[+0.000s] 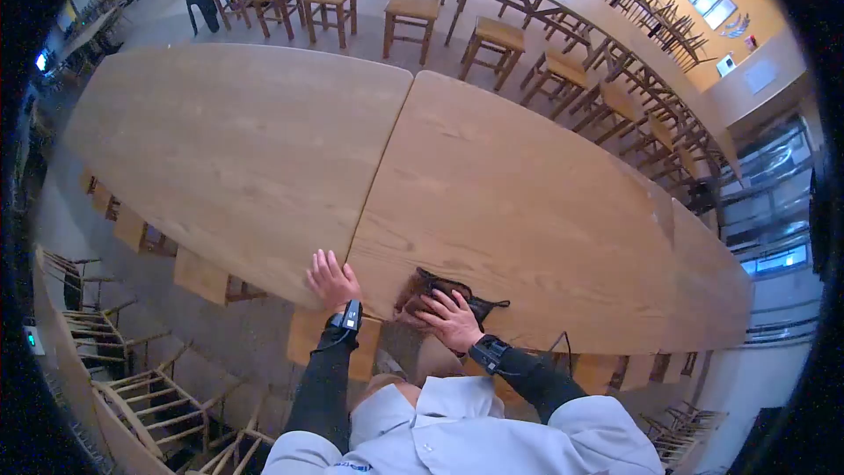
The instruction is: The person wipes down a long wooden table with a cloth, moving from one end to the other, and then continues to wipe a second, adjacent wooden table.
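A: Hands?
B: Left hand [332, 280] sits just left of the seam [380, 178] between the two slabs of the counter [545, 185], at the near edge. It's palm down with fingers [327, 260] spread flat on the wood, gripping nothing.
A: Right?
B: Right hand [450, 318] is just right of the seam, same near edge. It's palm down on a brown cloth [420, 287]. The fingers lie stretched out over the cloth and press it to the wood, not curled round it.
A: Cloth position?
B: It's bunched under the right hand, right of the seam and touching the counter. It shows past the fingertips on the far side, and a thin dark tail pokes out to the right. The part under the palm is hidden.
A: Wrists?
B: One black band on each: left [350, 317], right [488, 354]. Dark sleeves run back from them to a white shirt [457, 431].
A: Surroundings?
B: Wooden stools [413, 13] stand in a row past the far end of the seam, well apart from the hands. There's a dark green stool [204, 2] further left in that row. Wooden chairs [141, 391] are stacked on the floor well left of the seam's near end. More long tables and stools run off far right of the seam.
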`<act>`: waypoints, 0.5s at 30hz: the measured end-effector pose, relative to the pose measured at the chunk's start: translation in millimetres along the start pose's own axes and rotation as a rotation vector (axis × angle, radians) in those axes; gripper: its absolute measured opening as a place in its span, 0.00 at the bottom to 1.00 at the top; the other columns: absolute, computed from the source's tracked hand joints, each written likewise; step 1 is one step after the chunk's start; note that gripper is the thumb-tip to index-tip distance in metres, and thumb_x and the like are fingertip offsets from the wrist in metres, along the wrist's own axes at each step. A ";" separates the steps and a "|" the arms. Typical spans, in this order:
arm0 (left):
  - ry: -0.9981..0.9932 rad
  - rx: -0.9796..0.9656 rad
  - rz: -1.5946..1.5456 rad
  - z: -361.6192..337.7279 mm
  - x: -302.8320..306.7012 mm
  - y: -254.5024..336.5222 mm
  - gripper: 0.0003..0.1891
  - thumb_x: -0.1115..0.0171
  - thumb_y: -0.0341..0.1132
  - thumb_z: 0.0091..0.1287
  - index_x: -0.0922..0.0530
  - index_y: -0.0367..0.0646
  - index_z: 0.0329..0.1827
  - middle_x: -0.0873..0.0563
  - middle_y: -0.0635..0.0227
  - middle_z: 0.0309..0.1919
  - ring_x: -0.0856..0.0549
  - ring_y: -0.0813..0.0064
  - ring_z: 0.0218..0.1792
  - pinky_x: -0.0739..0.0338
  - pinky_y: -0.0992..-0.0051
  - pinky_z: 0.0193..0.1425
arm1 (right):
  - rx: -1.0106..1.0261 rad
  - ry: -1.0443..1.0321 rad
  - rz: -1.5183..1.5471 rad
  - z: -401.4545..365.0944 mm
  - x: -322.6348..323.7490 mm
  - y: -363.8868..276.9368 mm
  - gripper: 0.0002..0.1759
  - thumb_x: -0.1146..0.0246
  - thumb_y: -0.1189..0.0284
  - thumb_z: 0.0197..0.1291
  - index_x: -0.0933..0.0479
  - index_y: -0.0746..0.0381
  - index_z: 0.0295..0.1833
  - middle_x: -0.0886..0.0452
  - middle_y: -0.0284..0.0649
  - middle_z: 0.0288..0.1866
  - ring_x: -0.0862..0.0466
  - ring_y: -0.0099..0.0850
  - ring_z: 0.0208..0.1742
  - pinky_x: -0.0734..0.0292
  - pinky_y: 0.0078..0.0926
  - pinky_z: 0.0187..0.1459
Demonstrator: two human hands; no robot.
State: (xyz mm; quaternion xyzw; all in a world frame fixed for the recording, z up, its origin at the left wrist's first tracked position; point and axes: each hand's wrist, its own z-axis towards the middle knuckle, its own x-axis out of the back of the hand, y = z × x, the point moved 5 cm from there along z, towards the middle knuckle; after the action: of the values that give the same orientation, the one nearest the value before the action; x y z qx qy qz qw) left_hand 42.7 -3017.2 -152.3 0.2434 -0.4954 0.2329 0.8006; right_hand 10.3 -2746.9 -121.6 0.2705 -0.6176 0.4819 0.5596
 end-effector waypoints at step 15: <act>-0.145 0.005 -0.026 -2.1 5.5 -1.1 0.28 0.42 0.39 0.66 0.34 0.41 0.68 0.33 0.54 0.70 0.36 0.53 0.72 0.45 0.44 0.74 | 0.029 0.223 -0.085 216.6 64.7 263.3 0.20 0.35 0.65 0.54 0.22 0.47 0.56 0.26 0.36 0.66 0.30 0.42 0.69 0.38 0.49 0.68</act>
State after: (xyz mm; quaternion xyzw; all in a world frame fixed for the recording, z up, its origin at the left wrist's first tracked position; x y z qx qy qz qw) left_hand 47.1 -3016.0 -148.3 0.2678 -0.5484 0.2056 0.7650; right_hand -327.6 -2825.6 -117.4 0.2492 -0.5324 0.4938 0.6408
